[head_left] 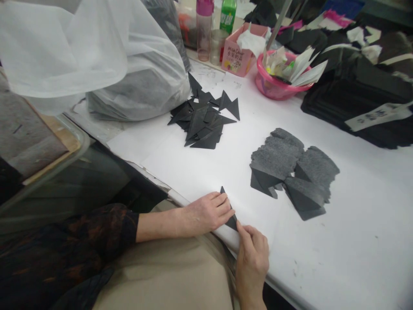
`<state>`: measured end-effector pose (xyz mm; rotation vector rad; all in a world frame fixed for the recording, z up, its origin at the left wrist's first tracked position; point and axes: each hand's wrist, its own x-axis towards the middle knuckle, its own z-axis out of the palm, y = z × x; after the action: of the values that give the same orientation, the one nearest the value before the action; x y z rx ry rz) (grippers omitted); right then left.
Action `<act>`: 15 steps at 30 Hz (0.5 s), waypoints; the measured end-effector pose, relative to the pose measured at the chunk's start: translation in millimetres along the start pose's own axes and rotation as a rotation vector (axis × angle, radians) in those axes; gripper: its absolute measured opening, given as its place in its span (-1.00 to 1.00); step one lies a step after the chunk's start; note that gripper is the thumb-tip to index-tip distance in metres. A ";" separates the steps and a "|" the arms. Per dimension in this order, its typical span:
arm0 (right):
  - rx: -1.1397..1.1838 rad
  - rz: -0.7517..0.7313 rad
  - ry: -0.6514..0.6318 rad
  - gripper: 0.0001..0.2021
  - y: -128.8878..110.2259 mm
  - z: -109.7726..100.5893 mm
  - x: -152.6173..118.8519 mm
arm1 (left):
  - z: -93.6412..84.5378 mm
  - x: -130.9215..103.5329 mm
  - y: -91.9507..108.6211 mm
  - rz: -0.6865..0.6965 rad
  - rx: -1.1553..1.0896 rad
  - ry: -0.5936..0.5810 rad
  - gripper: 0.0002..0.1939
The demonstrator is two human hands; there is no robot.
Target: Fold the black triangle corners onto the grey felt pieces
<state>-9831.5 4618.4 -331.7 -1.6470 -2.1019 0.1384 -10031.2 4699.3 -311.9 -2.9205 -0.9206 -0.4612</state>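
Note:
At the table's near edge, my left hand (209, 213) presses its closed fingers over a black triangular piece (231, 222). My right hand (253, 254) pinches the lower end of the same piece between thumb and fingers. One pointed tip shows beyond my left fingers; the middle is partly hidden under them. Farther back lies a loose heap of black triangular pieces (204, 125). To the right, overlapping rows of grey-black pieces (277, 155) lie spread on the table, a few smooth dark triangles among them.
White plastic bags (138, 77) bulge over the table's left side. Along the back stand a pink-capped bottle (204, 34), a green bottle (227, 17), a pink box (240, 51) and a pink basin (277, 84) with scraps. A tied black stack (358, 94) sits at right on the white table (348, 258).

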 end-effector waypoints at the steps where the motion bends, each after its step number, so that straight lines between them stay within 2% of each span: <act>1: -0.010 0.008 -0.004 -0.72 -1.0 0.1 -1.2 | 1.4 0.4 0.6 0.006 0.001 -0.001 -0.76; 6: -0.019 0.027 0.029 -0.71 -3.7 0.6 -5.8 | 6.8 1.8 2.2 0.079 -0.046 0.010 -0.77; 10: 0.002 0.033 0.157 -0.77 -3.5 1.6 -8.3 | 5.0 1.1 5.1 0.064 -0.045 0.023 -0.75; 15: -0.018 0.032 0.189 -0.79 -4.4 2.0 -8.2 | 0.9 1.6 8.5 0.071 -0.030 0.012 -0.74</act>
<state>-9834.8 4609.9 -334.4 -1.6364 -1.9418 -0.0257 -10024.9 4693.3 -311.9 -2.9625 -0.8122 -0.4918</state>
